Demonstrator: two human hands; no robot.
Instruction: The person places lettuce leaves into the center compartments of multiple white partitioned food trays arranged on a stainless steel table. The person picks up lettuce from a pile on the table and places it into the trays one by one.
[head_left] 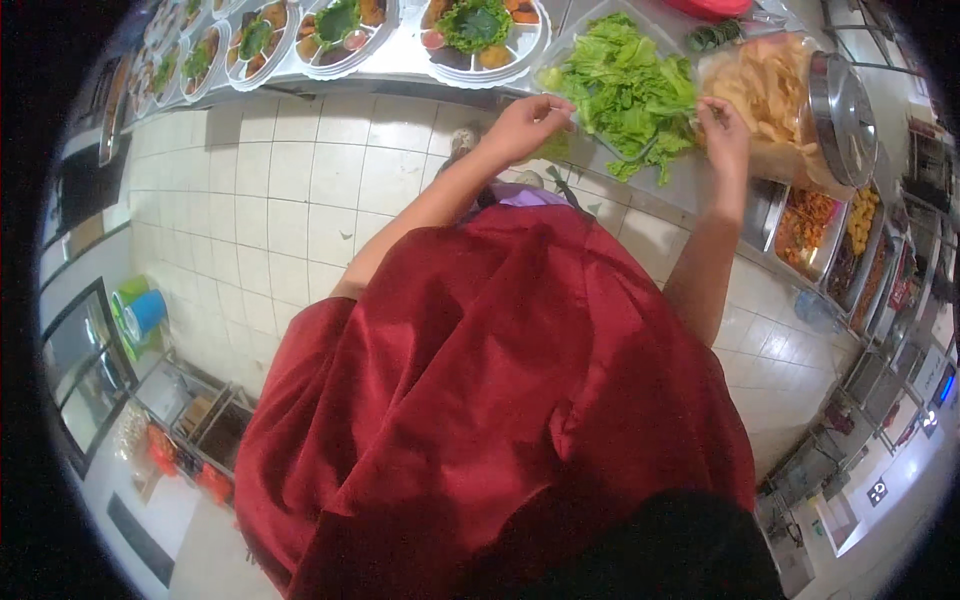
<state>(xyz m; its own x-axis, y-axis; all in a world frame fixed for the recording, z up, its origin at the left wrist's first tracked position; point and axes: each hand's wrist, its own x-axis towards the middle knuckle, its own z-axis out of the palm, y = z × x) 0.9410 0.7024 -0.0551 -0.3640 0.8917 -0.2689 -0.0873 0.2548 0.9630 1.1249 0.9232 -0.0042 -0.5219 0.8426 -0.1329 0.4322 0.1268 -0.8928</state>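
A clear plastic tub heaped with green lettuce stands at the table's near edge. My left hand is at the tub's left side, thumb and fingers pinched together. A pale green lettuce leaf hangs just below those fingers and appears to be held by them. At the opposite side, my right hand has its fingertips closed against the edge of the lettuce; what they pinch is too small to make out. Some leaves droop over the tub's near rim.
Round white compartment trays of food line the table to the left. Right of the tub are a large container of crackers with a metallic lid, and metal pans of cooked food. A red item lies behind. Pale tiles cover the floor.
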